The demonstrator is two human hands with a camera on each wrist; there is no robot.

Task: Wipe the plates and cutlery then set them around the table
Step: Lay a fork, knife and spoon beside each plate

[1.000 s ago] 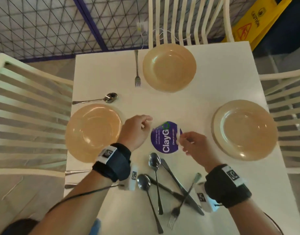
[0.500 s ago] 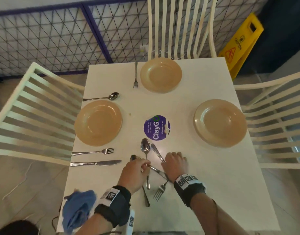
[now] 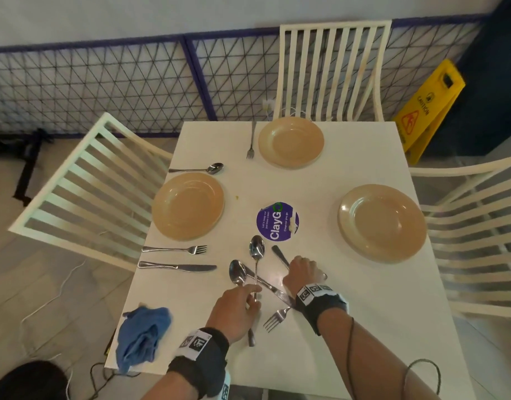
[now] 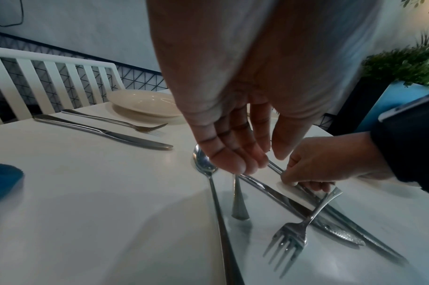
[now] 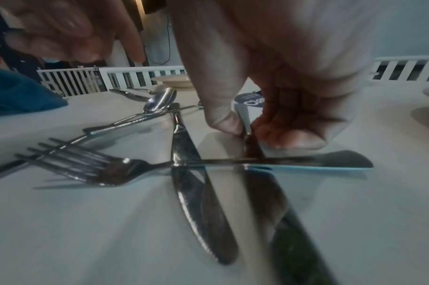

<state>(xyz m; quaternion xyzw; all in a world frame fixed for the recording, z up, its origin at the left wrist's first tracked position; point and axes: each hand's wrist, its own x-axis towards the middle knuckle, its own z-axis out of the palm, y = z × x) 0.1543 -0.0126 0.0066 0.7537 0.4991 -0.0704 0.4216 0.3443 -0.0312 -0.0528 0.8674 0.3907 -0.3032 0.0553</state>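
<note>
A loose pile of cutlery lies near the table's front: two spoons, two knives and a fork [image 3: 274,317]. My left hand [image 3: 250,295] pinches the handle of the longer spoon [image 3: 256,246], thumb against fingertips [image 4: 242,164]; its bowl rests on the table. My right hand [image 3: 302,269] pinches the handle of a knife [image 5: 242,113] between thumb and fingers, and that knife's blade runs under the fork's handle. The other spoon [image 3: 237,272] and other knife [image 3: 274,290] lie crossed beneath. Three tan plates stand at the left [image 3: 188,206], far [image 3: 291,142] and right [image 3: 382,222] places.
A fork [image 3: 176,249] and knife [image 3: 176,267] lie before the left plate, a spoon [image 3: 196,169] behind it, another fork [image 3: 251,140] beside the far plate. A blue cloth [image 3: 141,333] sits at the front left corner, a purple sticker [image 3: 277,222] mid-table. White chairs surround the table.
Both hands left the purple sticker and came back to the cutlery pile. Since half a second ago my left hand took the spoon's handle and my right hand the knife's handle.
</note>
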